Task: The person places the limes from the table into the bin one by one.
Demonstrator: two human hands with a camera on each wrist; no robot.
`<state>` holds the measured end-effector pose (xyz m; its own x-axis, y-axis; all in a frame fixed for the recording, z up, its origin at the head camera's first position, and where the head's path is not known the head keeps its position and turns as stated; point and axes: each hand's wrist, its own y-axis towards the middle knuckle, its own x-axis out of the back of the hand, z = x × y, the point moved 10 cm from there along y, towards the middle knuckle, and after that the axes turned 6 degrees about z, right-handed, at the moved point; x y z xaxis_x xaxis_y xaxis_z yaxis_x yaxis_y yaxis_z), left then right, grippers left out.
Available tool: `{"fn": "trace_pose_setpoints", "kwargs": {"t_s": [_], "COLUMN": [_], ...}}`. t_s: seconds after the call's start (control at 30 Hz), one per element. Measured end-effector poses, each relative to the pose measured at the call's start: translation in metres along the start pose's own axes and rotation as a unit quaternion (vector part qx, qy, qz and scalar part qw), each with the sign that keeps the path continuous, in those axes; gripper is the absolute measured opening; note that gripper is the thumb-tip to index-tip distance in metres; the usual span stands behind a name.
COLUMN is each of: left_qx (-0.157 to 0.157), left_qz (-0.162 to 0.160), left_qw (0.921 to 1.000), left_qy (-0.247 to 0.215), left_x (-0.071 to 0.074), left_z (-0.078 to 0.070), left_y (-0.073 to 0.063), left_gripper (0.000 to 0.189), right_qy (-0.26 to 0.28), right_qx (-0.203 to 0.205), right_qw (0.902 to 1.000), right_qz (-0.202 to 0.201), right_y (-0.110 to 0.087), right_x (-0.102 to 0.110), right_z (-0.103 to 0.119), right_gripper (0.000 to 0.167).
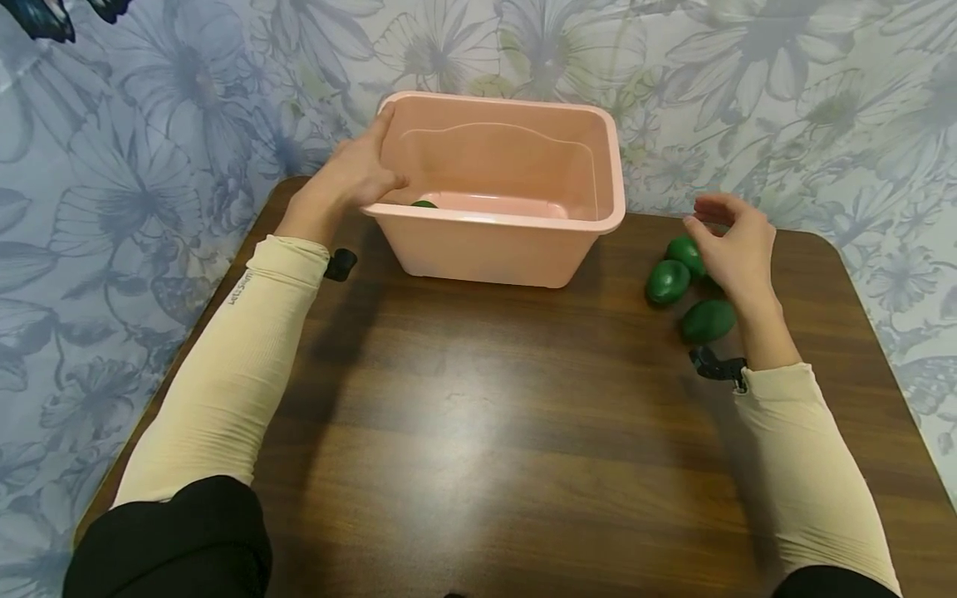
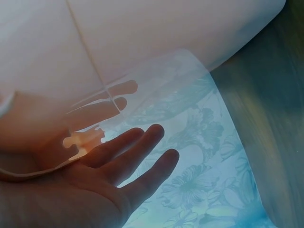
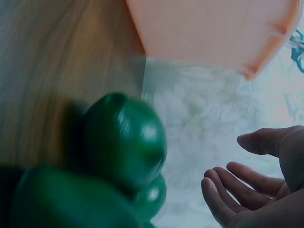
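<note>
Pink bin [image 1: 486, 253]: parked right up by the far edge of the wooden table [image 1: 449, 399], open side up, long axis run left to right and tilted just slightly.
Bin's left end: straddled by the left hand [image 1: 355, 170], with the thumb put over the near rim; in the left wrist view the fingers are stretched fairly straight and spread outside the wall.
Green fruits [image 1: 668, 282]: bunched to the right of the bin near the far edge, partly covered by the right hand [image 1: 740, 245].
Right hand: hung just above the bunch, pretty wide, nothing held; in the right wrist view a clear gap is seen between thumb and gently bent fingers.
Fruit in the bin [image 1: 424, 203]: mostly hidden by the near wall, so its direction can't be told.
Elbow room: a strip of wood is seen between bin and bunch, and a broad stretch of tabletop between the forearms.
Fruit direction: the nearest one's long axis is laid roughly left to right, right end angled a bit away; on one, a small nub is shown in the right wrist view.
Sleeve print: small dark lettering is carried by the left cream sleeve [image 1: 224, 374], too tiny to be read for sure.
</note>
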<state>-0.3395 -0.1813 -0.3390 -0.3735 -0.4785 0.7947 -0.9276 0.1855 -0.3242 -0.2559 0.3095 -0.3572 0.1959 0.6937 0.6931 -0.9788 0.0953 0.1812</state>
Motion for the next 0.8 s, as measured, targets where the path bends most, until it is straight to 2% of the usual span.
{"fn": "trace_pose_setpoints", "kwargs": {"t_s": [0.3,0.53,0.8], "left_qx": [0.001,0.004,-0.003], "left_qz": [-0.001,-0.006,-0.005], "left_qw": [1.0,1.0,0.9999], "left_qy": [0.003,0.006,0.009], "left_x": [0.0,0.001,0.0], "left_z": [0.001,0.003,0.001], "left_y": [0.001,0.002,0.002], "left_gripper": [0.105,0.104,0.103], "right_qy": [-0.019,-0.033,-0.042], "right_qx": [-0.057,-0.058,-0.083], "right_qw": [0.9979,0.9976,0.9943], "right_qz": [0.022,0.017,0.052], "right_y": [-0.009,-0.009,-0.018], "right_x": [0.016,0.025,0.022], "right_z": [-0.04,-0.06,-0.082], "right_gripper": [0.051,0.049,0.06]}}
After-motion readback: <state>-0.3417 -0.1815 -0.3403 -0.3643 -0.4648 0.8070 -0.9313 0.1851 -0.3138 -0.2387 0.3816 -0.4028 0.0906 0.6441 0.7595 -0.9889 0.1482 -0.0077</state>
